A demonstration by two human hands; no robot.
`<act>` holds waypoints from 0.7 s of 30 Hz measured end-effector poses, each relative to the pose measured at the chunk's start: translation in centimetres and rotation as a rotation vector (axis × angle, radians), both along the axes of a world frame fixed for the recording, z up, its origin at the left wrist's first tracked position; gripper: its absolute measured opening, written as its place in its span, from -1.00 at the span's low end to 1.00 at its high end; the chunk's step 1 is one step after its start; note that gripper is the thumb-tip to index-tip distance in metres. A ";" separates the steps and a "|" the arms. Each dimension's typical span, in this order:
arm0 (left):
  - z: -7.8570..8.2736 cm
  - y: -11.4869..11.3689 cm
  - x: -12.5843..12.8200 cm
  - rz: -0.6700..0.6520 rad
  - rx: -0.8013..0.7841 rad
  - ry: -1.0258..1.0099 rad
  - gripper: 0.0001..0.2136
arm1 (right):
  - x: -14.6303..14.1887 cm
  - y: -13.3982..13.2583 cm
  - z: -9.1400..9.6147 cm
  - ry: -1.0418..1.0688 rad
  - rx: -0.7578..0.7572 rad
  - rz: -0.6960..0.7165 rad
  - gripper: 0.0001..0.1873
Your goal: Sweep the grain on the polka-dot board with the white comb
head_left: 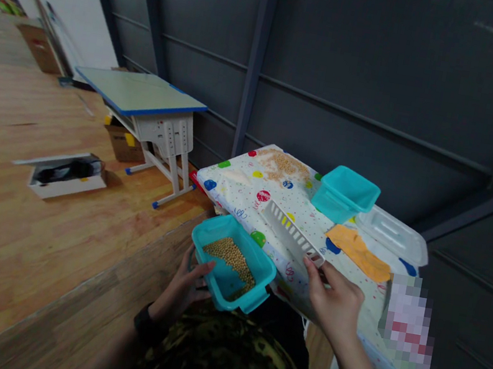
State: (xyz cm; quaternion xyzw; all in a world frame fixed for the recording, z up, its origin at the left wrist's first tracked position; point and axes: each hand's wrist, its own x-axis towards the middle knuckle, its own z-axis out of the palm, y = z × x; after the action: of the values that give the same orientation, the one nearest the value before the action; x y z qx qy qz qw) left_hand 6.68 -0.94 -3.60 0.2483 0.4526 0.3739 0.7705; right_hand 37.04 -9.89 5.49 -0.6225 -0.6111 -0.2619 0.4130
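Observation:
My left hand (pixel 185 281) grips the near left side of a teal plastic container (pixel 259 255), its thumb over the rim. Round tan beans (pixel 230 254) lie across part of the container's floor; it is held at the table's front edge. With fingers closed, my right hand (pixel 339 301) pinches the near end of a long, narrow white plastic basket (pixel 290 234) with slotted sides. That basket slants over the tabletop, right of the container. Whether it touches the cloth, I cannot tell.
A patterned cloth covers the table (pixel 236 192). On it are a pile of tan grains (pixel 285 164), a second teal container (pixel 344 194), a clear lid (pixel 394 234), and an orange cloth (pixel 358 252). A desk (pixel 143 95) and an open white box (pixel 69 183) stand left.

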 end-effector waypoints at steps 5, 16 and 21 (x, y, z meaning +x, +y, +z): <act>0.6 -0.3 -0.1 -0.029 0.018 -0.053 0.18 | -0.6 -1.2 -0.5 0.004 -0.024 0.012 -0.48; 1.1 -0.3 0.0 -0.023 0.026 0.006 0.21 | 0.8 1.7 0.7 0.125 -0.073 -0.046 -0.27; 1.1 -0.1 -0.1 -0.010 0.022 -0.006 0.25 | 1.4 3.0 0.3 0.171 -0.127 -0.046 -0.19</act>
State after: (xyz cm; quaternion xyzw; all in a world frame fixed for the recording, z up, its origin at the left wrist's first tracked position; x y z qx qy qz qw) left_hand 6.59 -1.07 -2.52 0.2578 0.4448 0.3758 0.7710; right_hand 38.48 -6.88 5.79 -0.6813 -0.5746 -0.1780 0.4171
